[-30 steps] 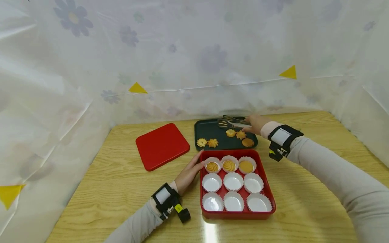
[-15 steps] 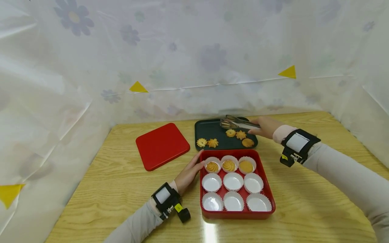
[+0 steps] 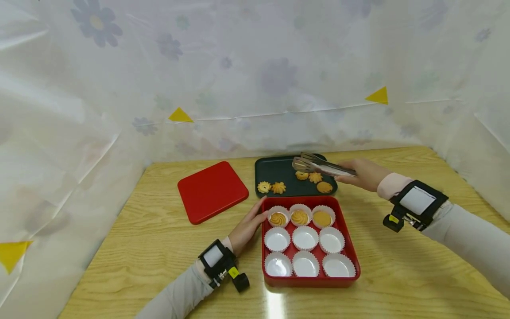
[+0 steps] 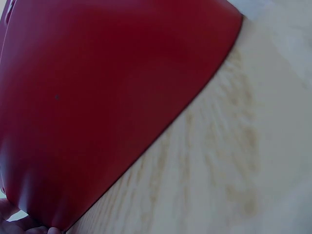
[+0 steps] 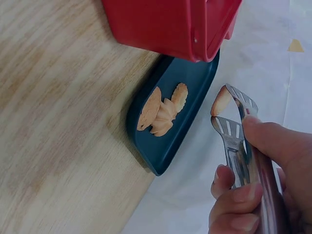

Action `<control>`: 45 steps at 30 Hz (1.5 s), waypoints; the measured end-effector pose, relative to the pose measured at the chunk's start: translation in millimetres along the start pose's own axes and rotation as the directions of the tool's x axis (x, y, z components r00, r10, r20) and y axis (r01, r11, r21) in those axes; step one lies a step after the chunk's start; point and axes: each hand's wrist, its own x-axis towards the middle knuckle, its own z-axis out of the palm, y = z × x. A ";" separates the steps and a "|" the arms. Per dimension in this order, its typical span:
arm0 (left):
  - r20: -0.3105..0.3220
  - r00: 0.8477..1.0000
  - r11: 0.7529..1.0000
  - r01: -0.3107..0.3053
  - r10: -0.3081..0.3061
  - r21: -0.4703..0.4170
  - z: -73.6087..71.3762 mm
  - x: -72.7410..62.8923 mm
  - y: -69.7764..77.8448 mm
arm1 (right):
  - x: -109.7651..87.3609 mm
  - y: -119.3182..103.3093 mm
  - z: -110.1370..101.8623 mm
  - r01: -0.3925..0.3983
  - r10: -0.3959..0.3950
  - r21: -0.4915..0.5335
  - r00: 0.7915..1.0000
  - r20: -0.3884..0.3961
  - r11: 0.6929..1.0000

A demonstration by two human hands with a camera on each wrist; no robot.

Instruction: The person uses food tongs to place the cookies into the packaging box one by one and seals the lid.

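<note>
My right hand (image 3: 364,173) grips metal tongs (image 3: 322,166) above the dark green tray (image 3: 275,167). In the right wrist view, a cookie (image 5: 222,102) sits between the slotted tips of the tongs. Several cookies lie on the tray, among them a flower-shaped cookie (image 3: 279,188) and a round flat cookie (image 3: 324,187). My left hand (image 3: 246,230) rests against the left side of a red box (image 3: 311,282), its fingers near the far corner. White paper cups (image 3: 306,238) fill the box in rows. Three cups in the far row hold one cookie each, such as a swirl cookie (image 3: 299,217).
Left of the tray, a red lid (image 3: 212,192) lies flat on the wooden table (image 3: 159,257). Behind the table hangs a flower-patterned plastic sheet (image 3: 247,79). The tray stands just beyond the box's far wall.
My right hand has drawn back to the right and slightly toward me with the tongs, which have lifted from the tray. The left hand and the box have stayed in place.
</note>
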 end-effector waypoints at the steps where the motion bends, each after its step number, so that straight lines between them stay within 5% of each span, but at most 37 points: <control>1: 0.000 1.000 1.000 -0.001 0.001 0.000 0.0 -0.1 -0.1 | -2.1 0.3 -0.3 0.000 0.000 0.005 1.000 -0.002 1.000; 25: -0.006 1.000 1.000 -0.006 0.006 0.005 -0.4 0.0 -0.3 | -59.2 -23.8 -8.6 0.038 -0.036 0.073 0.999 -0.030 0.997; 45: -0.004 1.000 1.000 -0.009 0.009 0.024 -2.9 1.0 -2.6 | -82.3 -57.2 3.5 0.190 -0.191 0.091 0.982 0.008 0.978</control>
